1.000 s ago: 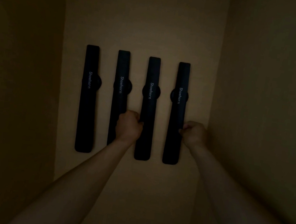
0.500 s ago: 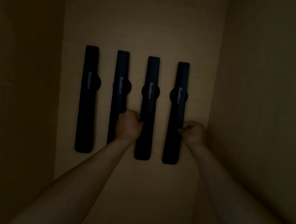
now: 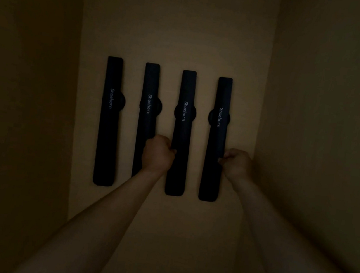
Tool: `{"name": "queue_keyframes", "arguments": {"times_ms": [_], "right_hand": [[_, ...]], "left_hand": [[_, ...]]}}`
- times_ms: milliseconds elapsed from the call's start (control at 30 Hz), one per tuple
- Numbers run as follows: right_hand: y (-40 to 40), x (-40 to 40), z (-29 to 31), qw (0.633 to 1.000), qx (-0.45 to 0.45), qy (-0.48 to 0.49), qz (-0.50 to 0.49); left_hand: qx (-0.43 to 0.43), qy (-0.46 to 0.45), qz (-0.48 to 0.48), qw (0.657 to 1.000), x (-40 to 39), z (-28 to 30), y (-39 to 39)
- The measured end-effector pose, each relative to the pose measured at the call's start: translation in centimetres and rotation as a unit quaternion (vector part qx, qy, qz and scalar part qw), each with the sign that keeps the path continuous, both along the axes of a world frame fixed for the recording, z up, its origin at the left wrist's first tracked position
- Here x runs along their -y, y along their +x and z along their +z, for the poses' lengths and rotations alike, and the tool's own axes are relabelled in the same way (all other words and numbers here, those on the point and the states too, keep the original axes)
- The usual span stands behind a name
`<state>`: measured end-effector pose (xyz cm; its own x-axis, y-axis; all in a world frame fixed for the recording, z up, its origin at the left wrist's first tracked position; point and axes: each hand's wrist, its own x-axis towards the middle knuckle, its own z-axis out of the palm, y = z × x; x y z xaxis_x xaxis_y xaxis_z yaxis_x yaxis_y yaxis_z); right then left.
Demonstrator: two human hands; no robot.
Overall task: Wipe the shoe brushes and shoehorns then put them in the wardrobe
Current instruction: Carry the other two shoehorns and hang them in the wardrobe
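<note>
Where four black shoehorns hang side by side on the wardrobe's back wall [image 3: 176,32], the left hand [image 3: 157,154] curls its fingers round the third shoehorn [image 3: 183,123] from the left, and the right hand [image 3: 236,164] pinches the fourth shoehorn [image 3: 216,141], both below mid-length.

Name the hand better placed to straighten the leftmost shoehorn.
Left. The left hand sits between the second and third shoehorns, nearer the leftmost shoehorn; the right hand is at the far-right one.
</note>
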<state>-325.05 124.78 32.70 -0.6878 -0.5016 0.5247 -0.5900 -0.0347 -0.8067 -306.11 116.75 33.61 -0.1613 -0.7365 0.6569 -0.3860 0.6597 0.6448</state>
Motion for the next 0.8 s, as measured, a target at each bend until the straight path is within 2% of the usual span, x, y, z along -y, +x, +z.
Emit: {"name": "queue_keyframes", "arguments": {"times_ms": [200, 333, 500, 633, 800], "right_hand": [[0.1, -0.1, 0.1, 1.000, -0.011, 0.016, 0.001], [0.5, -0.6, 0.6, 0.999, -0.021, 0.024, -0.044], [2.2, -1.5, 1.7, 0.989, -0.085, -0.049, -0.109], [4.8, -1.4, 2.0, 0.986, -0.127, -0.105, -0.035], [7.7, 0.4, 1.7, 0.990, -0.126, -0.054, 0.031]], "left_hand": [[-0.003, 0.009, -0.019, 1.000, 0.1, -0.2, 0.4], [-0.015, 0.000, -0.017, 1.000, 0.2, -0.7, 1.7], [-0.053, 0.009, -0.007, 0.999, 1.1, -0.4, 4.4], [-0.080, -0.012, 0.028, 0.996, 2.0, 0.0, 7.2], [-0.080, -0.037, 0.053, 0.995, 2.4, 0.3, 8.7]]}}
